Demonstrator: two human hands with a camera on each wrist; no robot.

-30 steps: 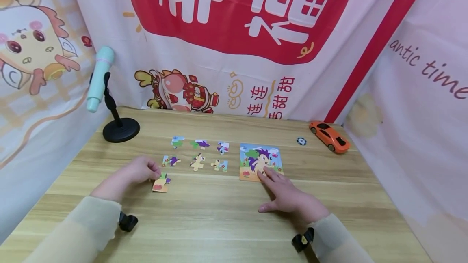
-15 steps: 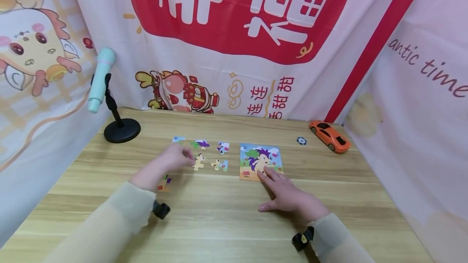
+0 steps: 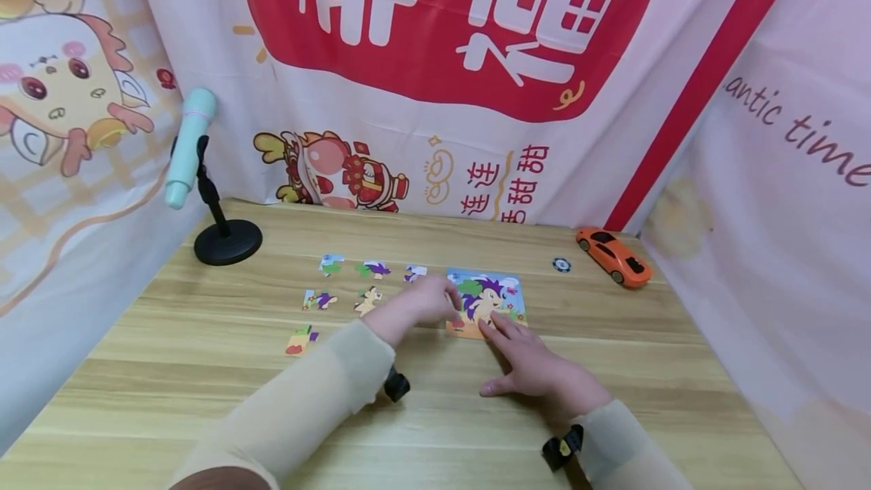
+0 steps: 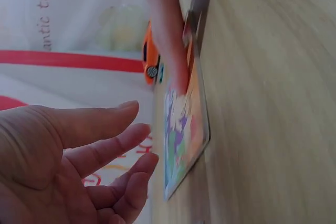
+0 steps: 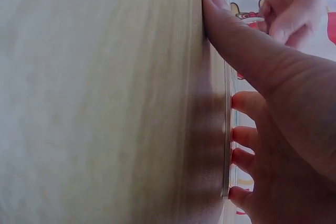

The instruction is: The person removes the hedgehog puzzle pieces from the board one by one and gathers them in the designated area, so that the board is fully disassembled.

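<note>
A square puzzle board (image 3: 500,289) with a purple hedgehog picture lies flat on the wooden table (image 3: 435,414). My right hand (image 3: 517,354) rests on the table, its straight fingers pressing the board's near edge (image 5: 227,145) and its thumb (image 5: 226,24) on the wood. My left hand (image 3: 435,299) hovers at the board's left edge. Its fingers (image 4: 126,145) are loosely spread and hold nothing. Loose puzzle pieces lie left of the board in rows: (image 3: 331,264), (image 3: 373,269), (image 3: 317,299), (image 3: 367,298). One more piece (image 3: 299,340) lies nearer me. My left hand hides part of the rows.
An orange toy car (image 3: 615,254) and a small dark chip (image 3: 561,264) sit at the back right. A mint microphone on a black stand (image 3: 226,240) is at the back left. Printed cloth hangs behind and on both sides of the table.
My left hand has moved right, from the piece at the front left, across the rows, to the board's left edge. That piece stays on the table. My right hand has not moved.
</note>
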